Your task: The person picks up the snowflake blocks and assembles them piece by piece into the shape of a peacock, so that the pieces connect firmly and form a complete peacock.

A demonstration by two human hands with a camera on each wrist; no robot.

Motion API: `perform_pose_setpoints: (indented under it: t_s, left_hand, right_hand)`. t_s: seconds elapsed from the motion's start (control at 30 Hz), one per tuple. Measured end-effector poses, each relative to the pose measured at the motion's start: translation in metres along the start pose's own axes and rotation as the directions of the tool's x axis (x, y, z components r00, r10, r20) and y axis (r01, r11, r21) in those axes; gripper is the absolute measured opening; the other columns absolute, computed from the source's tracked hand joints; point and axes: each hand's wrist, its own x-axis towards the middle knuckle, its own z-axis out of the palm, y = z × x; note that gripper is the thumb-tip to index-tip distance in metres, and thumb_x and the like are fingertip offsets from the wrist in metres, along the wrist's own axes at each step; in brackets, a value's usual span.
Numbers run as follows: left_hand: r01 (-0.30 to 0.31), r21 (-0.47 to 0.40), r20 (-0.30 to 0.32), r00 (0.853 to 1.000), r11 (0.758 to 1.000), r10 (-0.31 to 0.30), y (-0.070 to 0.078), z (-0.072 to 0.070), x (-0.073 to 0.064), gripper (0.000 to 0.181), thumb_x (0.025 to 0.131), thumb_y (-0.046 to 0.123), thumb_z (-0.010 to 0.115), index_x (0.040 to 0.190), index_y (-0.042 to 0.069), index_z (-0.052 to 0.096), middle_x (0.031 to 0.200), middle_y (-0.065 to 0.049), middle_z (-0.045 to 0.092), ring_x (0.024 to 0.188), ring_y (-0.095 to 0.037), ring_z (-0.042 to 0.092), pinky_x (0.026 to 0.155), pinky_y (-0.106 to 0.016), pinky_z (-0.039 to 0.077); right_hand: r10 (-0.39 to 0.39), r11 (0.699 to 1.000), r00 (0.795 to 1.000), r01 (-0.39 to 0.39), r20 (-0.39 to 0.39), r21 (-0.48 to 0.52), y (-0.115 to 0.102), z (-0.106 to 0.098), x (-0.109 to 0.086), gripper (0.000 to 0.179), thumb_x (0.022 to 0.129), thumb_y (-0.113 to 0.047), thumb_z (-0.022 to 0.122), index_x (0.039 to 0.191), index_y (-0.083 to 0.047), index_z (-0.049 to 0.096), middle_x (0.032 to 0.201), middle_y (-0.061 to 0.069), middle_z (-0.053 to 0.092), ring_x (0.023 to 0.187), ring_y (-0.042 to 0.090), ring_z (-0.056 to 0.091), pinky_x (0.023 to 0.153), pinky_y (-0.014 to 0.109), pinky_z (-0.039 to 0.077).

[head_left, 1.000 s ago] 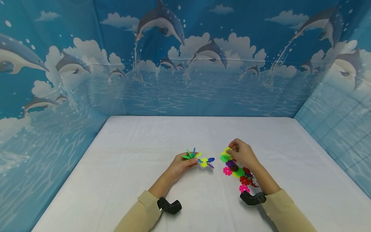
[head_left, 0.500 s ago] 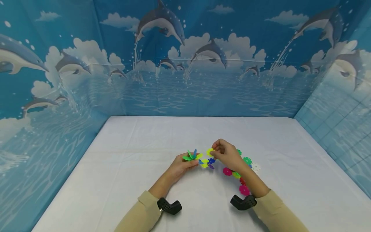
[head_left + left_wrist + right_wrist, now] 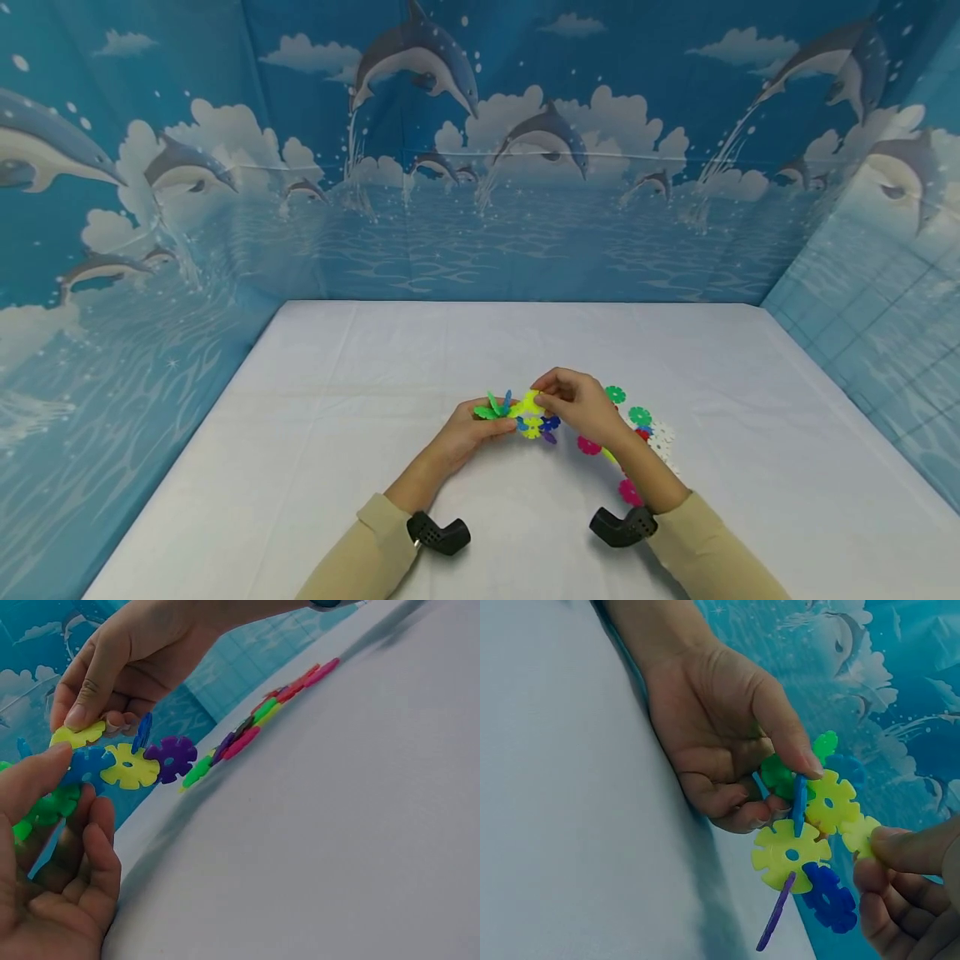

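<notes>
My left hand [image 3: 467, 433] pinches a cluster of joined snowflake discs by a blue disc [image 3: 88, 765]. Green discs [image 3: 54, 806] stick out on the palm side. Away from the fingers, a yellow disc [image 3: 791, 855] carries a purple disc [image 3: 775, 911] and a dark blue disc [image 3: 829, 898]. Between thumb and fingers, my right hand [image 3: 581, 408] pinches another yellow disc [image 3: 860, 834]. Its edge meets a yellow disc [image 3: 829, 802] of the cluster in the right wrist view; whether the slots are engaged, I cannot tell.
Loose discs lie on the white table [image 3: 337, 433] under and beside my right forearm, among them a pink disc [image 3: 588, 446], a green disc [image 3: 640, 415] and white discs [image 3: 662, 437]. A dolphin-print cloth [image 3: 480, 233] hangs behind the table.
My right hand has picked a yellow disc from the loose discs and carried it left to the cluster. The left hand has stayed nearly still, holding the cluster.
</notes>
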Motion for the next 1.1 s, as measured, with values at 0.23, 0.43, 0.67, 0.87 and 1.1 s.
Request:
perform_pose_setpoints:
  t_s: [0.23, 0.43, 0.67, 0.87, 1.1]
  left_hand:
    - [-0.066, 0.072, 0.002, 0.998, 0.995, 0.067, -0.001, -0.002, -0.001, 0.053, 0.083, 0.024, 0.078, 0.115, -0.015, 0.060, 0.092, -0.001, 0.069, 0.085, -0.011, 0.063, 0.081, -0.026, 0.052]
    - [-0.097, 0.074, 0.002, 0.995, 0.992, 0.097, -0.004, -0.004, 0.000, 0.046, 0.083, 0.019, 0.078, 0.107, -0.017, 0.061, 0.087, 0.000, 0.069, 0.082, -0.011, 0.063, 0.078, -0.026, 0.052]
    - [-0.106, 0.053, 0.014, 0.994, 0.993, 0.106, -0.003, -0.002, -0.001, 0.060, 0.077, 0.026, 0.081, 0.109, -0.020, 0.059, 0.088, 0.000, 0.071, 0.082, -0.011, 0.065, 0.078, -0.025, 0.053]
    - [-0.095, 0.042, 0.008, 0.995, 0.995, 0.095, -0.003, -0.003, -0.002, 0.067, 0.074, 0.031, 0.080, 0.112, -0.020, 0.059, 0.091, -0.002, 0.071, 0.084, -0.010, 0.066, 0.079, -0.025, 0.053]
    - [-0.085, 0.043, -0.011, 0.996, 0.995, 0.086, -0.004, -0.004, -0.001, 0.075, 0.070, 0.037, 0.082, 0.114, -0.019, 0.059, 0.093, -0.002, 0.071, 0.084, -0.010, 0.064, 0.078, -0.024, 0.052]
  right_hand:
    - [-0.075, 0.993, 0.996, 0.072, -0.037, -0.090, -0.002, 0.011, -0.002, 0.005, 0.092, -0.002, 0.066, 0.097, -0.003, 0.065, 0.086, 0.003, 0.066, 0.070, 0.016, 0.058, 0.060, 0.025, 0.050]
    - [-0.164, 0.975, 0.985, 0.155, -0.047, -0.159, -0.002, 0.018, -0.004, 0.006, 0.092, 0.001, 0.065, 0.094, -0.005, 0.064, 0.085, -0.001, 0.066, 0.068, 0.012, 0.055, 0.058, 0.027, 0.047]
    - [-0.192, 0.968, 0.980, 0.181, -0.048, -0.175, -0.001, 0.019, -0.005, 0.006, 0.092, 0.000, 0.065, 0.092, -0.007, 0.065, 0.086, -0.002, 0.067, 0.070, 0.011, 0.055, 0.059, 0.026, 0.047]
    - [-0.258, 0.956, 0.962, 0.241, -0.089, -0.167, 0.006, 0.024, -0.005, 0.008, 0.090, 0.002, 0.066, 0.092, -0.005, 0.064, 0.086, 0.003, 0.069, 0.068, 0.011, 0.055, 0.056, 0.027, 0.047]
    - [-0.232, 0.968, 0.964, 0.216, -0.128, -0.127, -0.002, 0.029, -0.008, 0.005, 0.091, 0.007, 0.062, 0.094, 0.003, 0.062, 0.088, 0.014, 0.069, 0.068, 0.021, 0.057, 0.056, 0.028, 0.047]
